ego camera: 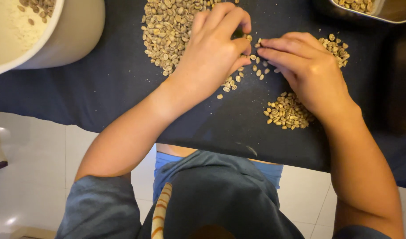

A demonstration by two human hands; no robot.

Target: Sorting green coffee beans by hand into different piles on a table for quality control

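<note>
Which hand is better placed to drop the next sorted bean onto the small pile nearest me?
Probably the right hand: the small pile lies just beneath its wrist, while the left hand rests by the big heap.

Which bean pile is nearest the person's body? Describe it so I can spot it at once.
Start at the dark cloth covering the table. Below the right hand, toward the cloth's near edge, lies a small round pile. It is far smaller than the big heap by the left hand and sits closest to the person.

White bowl (70, 35), metal tray (388, 11) cut off by frame edge.
</note>
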